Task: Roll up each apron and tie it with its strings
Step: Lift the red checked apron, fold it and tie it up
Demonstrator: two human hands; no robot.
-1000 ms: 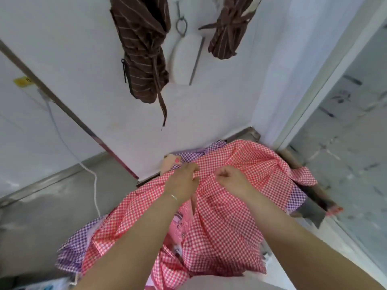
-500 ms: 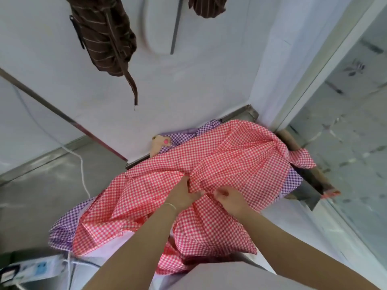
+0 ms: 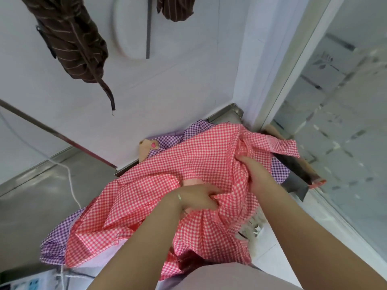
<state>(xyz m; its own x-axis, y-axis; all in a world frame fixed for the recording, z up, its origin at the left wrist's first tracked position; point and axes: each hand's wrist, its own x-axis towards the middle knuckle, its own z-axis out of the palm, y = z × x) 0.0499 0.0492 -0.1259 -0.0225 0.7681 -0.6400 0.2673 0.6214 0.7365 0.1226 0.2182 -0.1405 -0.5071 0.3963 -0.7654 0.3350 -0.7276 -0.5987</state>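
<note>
A red-and-white checked apron (image 3: 201, 155) lies crumpled over a steel counter, covering most of a purple checked apron (image 3: 56, 243) whose edges stick out at the left and the back. My left hand (image 3: 199, 197) pinches a fold of the red apron near its middle. My right hand (image 3: 257, 174) grips bunched red cloth further right, toward the counter's corner. A brown striped apron (image 3: 73, 42), rolled and tied, hangs on the wall above with a string dangling; part of a second one (image 3: 176, 7) shows at the top.
The steel counter (image 3: 37, 206) extends left, crossed by a white cable (image 3: 71, 185). A white board (image 3: 129, 28) hangs on the wall. A cleaver (image 3: 293, 176) lies at the counter's right end beside the glass partition (image 3: 345, 122). A power strip (image 3: 23, 283) sits bottom left.
My right hand moved right and away, gathering red cloth near the corner. My left hand stayed near the middle, pinching a fold. The view tilted down.
</note>
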